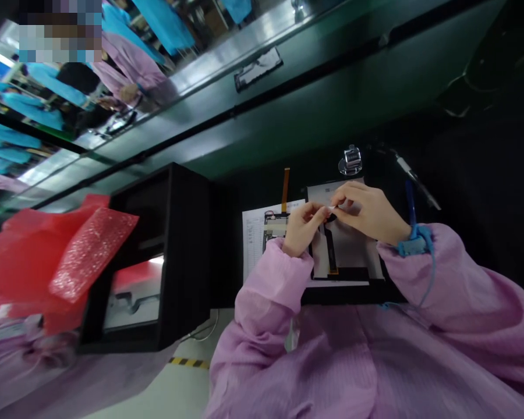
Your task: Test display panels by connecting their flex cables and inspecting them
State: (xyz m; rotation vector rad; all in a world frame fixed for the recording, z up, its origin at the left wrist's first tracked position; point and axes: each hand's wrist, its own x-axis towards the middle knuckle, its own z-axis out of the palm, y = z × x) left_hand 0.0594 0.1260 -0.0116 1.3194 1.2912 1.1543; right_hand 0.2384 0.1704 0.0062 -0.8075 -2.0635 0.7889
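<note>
Fingertips of my left hand (303,227) and my right hand (371,212) meet in a pinch over a flat grey panel (353,253). Between them is a small pale piece (332,210), too small to name. A dark flex cable (330,247) runs down the panel below my fingers. Left of my left hand lies an open device body (274,226) with an orange flex cable (285,189) sticking up from it. Beneath these is a printed sheet (251,238). My right wrist wears a blue strap (413,245).
A shiny metal dispenser (351,160) stands behind the panel, and a pen-like tool (414,180) lies to its right. At left, a black box (186,256) holds a panel, with red bubble wrap (91,250) over its edge. Another device part (258,68) sits on the conveyor (201,110). Co-workers sit beyond.
</note>
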